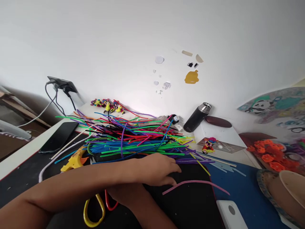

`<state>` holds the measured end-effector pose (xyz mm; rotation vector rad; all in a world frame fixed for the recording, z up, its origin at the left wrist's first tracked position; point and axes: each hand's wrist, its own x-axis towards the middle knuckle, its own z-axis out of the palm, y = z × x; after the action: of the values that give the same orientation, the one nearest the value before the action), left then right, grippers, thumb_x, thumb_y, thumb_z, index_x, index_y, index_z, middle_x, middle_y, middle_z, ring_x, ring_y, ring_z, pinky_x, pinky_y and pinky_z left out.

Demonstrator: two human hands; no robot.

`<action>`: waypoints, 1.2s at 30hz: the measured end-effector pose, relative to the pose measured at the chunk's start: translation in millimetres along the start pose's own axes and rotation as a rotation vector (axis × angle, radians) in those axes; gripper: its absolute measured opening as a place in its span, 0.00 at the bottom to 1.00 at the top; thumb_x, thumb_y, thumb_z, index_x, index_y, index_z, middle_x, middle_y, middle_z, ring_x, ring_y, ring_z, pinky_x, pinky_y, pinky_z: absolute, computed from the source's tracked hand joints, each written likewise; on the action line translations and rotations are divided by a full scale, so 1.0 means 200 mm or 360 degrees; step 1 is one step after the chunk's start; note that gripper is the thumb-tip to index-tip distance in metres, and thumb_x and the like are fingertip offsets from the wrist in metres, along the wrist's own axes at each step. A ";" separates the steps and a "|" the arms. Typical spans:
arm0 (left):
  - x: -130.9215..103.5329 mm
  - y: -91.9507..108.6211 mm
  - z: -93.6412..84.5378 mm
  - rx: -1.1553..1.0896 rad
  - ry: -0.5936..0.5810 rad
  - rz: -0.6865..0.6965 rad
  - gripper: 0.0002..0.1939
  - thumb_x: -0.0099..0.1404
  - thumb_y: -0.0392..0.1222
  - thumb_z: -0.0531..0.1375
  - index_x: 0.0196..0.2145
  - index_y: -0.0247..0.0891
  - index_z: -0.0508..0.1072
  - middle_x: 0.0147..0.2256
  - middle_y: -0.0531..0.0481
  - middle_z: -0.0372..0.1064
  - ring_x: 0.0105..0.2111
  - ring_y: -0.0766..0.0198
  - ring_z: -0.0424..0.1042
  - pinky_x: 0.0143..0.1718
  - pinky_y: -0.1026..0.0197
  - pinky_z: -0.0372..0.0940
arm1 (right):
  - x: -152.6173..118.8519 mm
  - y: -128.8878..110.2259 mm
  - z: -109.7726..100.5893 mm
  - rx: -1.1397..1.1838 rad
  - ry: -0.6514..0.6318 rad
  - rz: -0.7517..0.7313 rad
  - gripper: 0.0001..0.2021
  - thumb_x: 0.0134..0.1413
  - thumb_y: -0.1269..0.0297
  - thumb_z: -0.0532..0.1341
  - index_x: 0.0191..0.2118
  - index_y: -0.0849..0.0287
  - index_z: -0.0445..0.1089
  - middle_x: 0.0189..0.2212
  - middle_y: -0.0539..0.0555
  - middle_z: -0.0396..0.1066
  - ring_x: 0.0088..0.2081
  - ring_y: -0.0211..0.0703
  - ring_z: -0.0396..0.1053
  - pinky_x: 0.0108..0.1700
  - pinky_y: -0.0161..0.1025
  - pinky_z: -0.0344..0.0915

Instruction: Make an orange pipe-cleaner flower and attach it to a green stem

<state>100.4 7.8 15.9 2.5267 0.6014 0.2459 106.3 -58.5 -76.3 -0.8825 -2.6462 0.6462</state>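
My left hand (158, 168) reaches across from the left, palm down, with a gap between thumb and fingers. Its thumb tip meets a pink pipe cleaner (197, 182) that lies slightly bent on the black mat (190, 203). Under the left forearm crosses my right arm. Only the back part of my right hand (122, 193) shows; its fingers are hidden. Next to it are a yellow scissor handle loop (87, 219) and a red handle loop (110, 206), blades out of sight. Beyond the hands spreads a heap of coloured pipe cleaners (133, 148).
A yellow glue gun (73, 161) and black phone (58, 136) lie left. Small pipe-cleaner figures (107, 105) stand at the back. A black flask (197, 117), another figure (209, 145), orange pieces (269, 152), a white device (231, 213) and a bowl (294, 184) occupy the right.
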 end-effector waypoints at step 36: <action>-0.53 -0.40 0.02 0.0787 0.0279 -0.0605 0.05 0.77 0.34 0.60 0.45 0.39 0.76 0.43 0.43 0.75 0.42 0.50 0.72 0.44 0.49 0.66 | 0.01 -0.02 -0.11 0.0046 -0.0178 0.0236 0.18 0.68 0.49 0.68 0.50 0.60 0.76 0.43 0.59 0.84 0.44 0.61 0.82 0.43 0.46 0.73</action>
<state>-22.0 17.4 -35.3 2.7921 1.3338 0.1965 109.9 -53.3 -55.3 -1.0714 -2.6798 0.7888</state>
